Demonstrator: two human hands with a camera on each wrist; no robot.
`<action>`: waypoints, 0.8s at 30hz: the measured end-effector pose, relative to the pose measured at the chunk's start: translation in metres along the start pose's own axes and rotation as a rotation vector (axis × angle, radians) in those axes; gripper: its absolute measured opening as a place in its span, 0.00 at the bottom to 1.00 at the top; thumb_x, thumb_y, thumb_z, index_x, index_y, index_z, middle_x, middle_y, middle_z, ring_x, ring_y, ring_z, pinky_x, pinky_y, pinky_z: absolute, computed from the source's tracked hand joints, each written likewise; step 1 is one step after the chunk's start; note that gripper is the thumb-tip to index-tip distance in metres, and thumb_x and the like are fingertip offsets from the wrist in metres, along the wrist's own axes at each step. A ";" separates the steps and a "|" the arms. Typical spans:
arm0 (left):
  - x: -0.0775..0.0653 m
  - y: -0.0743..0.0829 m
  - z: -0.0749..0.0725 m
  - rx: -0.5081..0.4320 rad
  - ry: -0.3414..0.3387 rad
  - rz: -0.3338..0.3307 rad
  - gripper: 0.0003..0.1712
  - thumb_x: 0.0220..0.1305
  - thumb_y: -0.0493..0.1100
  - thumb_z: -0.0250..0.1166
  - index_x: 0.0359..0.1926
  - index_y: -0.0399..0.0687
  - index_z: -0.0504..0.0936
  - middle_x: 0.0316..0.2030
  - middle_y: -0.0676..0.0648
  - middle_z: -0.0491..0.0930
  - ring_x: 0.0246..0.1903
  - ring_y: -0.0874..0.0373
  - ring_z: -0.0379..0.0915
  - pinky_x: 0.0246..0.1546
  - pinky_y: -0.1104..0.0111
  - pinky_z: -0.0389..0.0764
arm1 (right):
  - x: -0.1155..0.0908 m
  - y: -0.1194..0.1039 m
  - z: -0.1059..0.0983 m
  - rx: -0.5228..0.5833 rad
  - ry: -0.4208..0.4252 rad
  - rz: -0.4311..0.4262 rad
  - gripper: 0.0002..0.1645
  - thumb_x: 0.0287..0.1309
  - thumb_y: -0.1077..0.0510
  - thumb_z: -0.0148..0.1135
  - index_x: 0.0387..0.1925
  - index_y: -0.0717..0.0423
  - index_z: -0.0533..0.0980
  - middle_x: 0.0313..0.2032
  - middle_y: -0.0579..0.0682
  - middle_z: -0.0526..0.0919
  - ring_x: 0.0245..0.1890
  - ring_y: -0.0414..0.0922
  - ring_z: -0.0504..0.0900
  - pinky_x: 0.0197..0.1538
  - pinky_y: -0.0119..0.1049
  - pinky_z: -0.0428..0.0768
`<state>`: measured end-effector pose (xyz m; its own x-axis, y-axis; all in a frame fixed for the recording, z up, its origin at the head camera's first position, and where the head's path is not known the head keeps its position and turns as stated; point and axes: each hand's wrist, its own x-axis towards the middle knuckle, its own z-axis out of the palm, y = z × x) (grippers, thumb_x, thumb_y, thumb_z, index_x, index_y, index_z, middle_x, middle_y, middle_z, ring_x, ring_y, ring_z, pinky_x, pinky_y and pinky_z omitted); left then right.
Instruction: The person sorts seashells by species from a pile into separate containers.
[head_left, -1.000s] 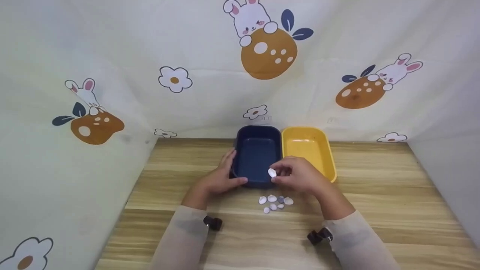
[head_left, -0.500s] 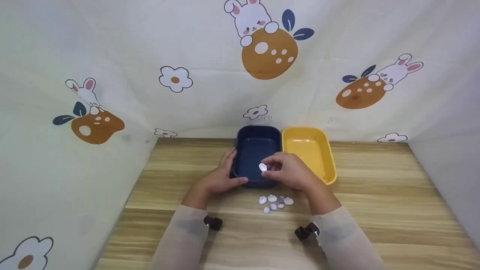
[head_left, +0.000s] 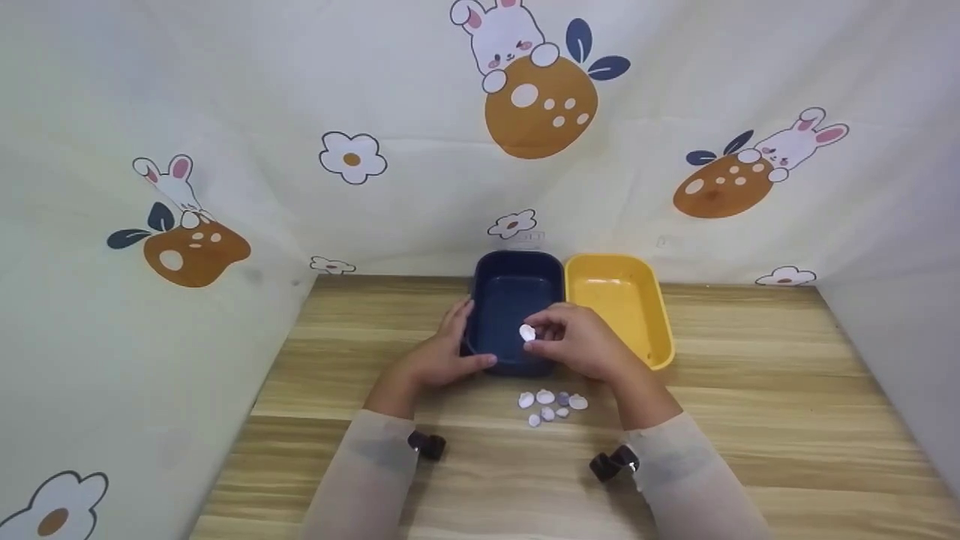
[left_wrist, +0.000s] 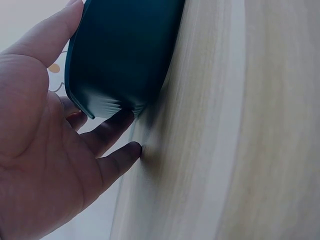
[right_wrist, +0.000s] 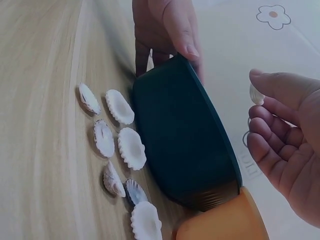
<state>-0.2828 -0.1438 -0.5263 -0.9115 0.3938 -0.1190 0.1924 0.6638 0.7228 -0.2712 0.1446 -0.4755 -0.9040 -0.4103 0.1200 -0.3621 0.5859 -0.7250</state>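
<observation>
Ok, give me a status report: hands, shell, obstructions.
Right fingers pinching white shell above blue tray. Left fingers against tray's side. Seven other shells on table, near side of tray. No obstruction visible.

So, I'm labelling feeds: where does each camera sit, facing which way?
On head: faces forward, down; left hand, right hand, sleeves show.
On left wrist: faces blue tray; only left hand shows.
On right wrist: faces loose shells and blue tray; both hands show.
Head and right wrist views share loose shells, yellow tray.
</observation>
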 end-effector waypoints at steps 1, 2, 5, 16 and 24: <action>0.000 0.000 0.000 -0.001 0.000 -0.001 0.69 0.64 0.72 0.71 0.88 0.62 0.36 0.88 0.50 0.32 0.81 0.34 0.56 0.80 0.40 0.63 | 0.000 0.000 0.000 -0.001 0.003 0.001 0.21 0.59 0.49 0.81 0.53 0.46 0.89 0.38 0.43 0.86 0.39 0.41 0.83 0.47 0.37 0.84; 0.000 0.000 0.000 -0.003 -0.001 -0.004 0.68 0.64 0.72 0.71 0.88 0.62 0.36 0.88 0.50 0.32 0.81 0.34 0.56 0.80 0.40 0.63 | 0.000 0.001 0.000 -0.003 0.006 0.001 0.22 0.59 0.49 0.81 0.54 0.46 0.88 0.39 0.43 0.87 0.39 0.41 0.83 0.47 0.37 0.85; -0.001 0.001 0.000 -0.004 -0.004 -0.004 0.69 0.64 0.73 0.71 0.88 0.62 0.36 0.88 0.49 0.32 0.81 0.34 0.56 0.80 0.40 0.63 | 0.000 0.001 0.000 -0.010 0.019 0.001 0.23 0.59 0.49 0.81 0.55 0.46 0.88 0.39 0.43 0.87 0.39 0.41 0.83 0.48 0.37 0.85; 0.001 0.001 0.001 -0.013 -0.008 0.007 0.66 0.68 0.66 0.71 0.88 0.59 0.36 0.88 0.47 0.33 0.82 0.35 0.54 0.81 0.41 0.61 | -0.016 0.001 0.002 -0.026 -0.005 -0.048 0.19 0.61 0.50 0.80 0.53 0.47 0.88 0.39 0.43 0.87 0.38 0.39 0.82 0.45 0.32 0.84; 0.000 0.003 0.001 -0.004 -0.005 -0.018 0.66 0.67 0.67 0.71 0.88 0.63 0.36 0.88 0.50 0.32 0.83 0.36 0.52 0.81 0.41 0.61 | -0.039 0.016 -0.001 -0.021 0.016 -0.066 0.19 0.60 0.54 0.80 0.52 0.51 0.88 0.43 0.50 0.89 0.38 0.38 0.84 0.45 0.32 0.85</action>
<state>-0.2822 -0.1411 -0.5249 -0.9130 0.3848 -0.1355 0.1743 0.6681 0.7233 -0.2416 0.1706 -0.4913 -0.8814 -0.4374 0.1783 -0.4258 0.5722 -0.7010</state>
